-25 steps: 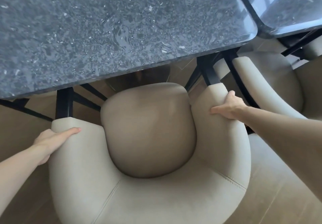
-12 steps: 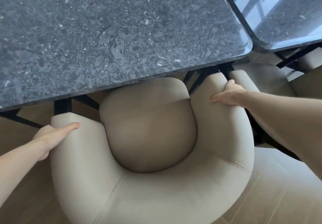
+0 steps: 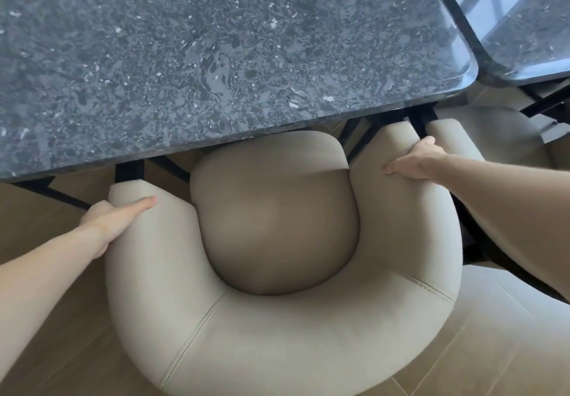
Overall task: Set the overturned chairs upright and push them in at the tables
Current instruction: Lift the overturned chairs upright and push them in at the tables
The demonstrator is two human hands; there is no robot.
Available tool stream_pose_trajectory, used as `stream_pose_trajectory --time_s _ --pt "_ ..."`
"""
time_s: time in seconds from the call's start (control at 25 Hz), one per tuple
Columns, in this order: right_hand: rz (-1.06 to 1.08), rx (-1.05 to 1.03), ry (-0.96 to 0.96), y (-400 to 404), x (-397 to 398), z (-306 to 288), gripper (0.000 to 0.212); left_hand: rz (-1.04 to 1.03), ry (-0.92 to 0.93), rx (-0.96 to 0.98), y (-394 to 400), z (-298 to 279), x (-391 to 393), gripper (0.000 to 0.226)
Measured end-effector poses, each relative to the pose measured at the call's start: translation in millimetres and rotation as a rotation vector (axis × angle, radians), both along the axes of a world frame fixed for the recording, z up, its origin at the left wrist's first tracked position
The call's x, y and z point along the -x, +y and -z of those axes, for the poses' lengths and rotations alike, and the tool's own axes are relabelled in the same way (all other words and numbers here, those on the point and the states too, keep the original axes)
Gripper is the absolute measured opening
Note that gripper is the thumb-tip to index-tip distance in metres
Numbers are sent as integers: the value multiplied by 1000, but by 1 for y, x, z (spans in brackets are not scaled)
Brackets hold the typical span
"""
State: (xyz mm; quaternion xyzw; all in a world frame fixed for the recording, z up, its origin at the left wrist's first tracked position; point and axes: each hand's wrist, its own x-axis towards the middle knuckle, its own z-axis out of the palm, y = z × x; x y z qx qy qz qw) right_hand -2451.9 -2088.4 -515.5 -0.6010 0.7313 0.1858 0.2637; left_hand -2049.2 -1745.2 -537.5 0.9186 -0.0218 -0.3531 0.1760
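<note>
Dark stone table above upright chair — left hand and right hand clasping its arms

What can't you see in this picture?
From the head view:
- Legs of the cream upholstered round-backed chair: hidden beneath its own body.
- Front of its tan seat cushion: under the dark speckled stone table.
- Left hand fingers: wrapped behind the armrest.
- Neighbouring cream chair: partly behind the right hand and forearm.

Chair upright, its front seemingly under the table; second chair right
</note>
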Motion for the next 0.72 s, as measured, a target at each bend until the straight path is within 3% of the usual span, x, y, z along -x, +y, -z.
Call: stream_pose_trajectory --time_s 0.12,0.24,0.32,0.48,0.52,0.6,0.72 --pt "-182 176 191 17 -12 -3 81 201 -290 -60 -10 -9 17 98" --pt "-611 327 267 55 -32 -8 72 599 -586 223 -21 -25 66 80" --pt "-727 299 146 93 -36 -12 72 788 -510 398 -14 -30 123 66" --pt "-910 244 -189 172 -8 -20 73 1061 -29 411 23 -33 238 39" --pt "-977 201 -279 192 5 -25 79 1086 5 387 31 -35 256 43" --pt "-1060 96 -382 237 35 -38 97 1206 -111 354 53 -38 280 60" --pt "-1371 126 -200 285 68 -40 113 1417 -392 150 88 -44 302 101"
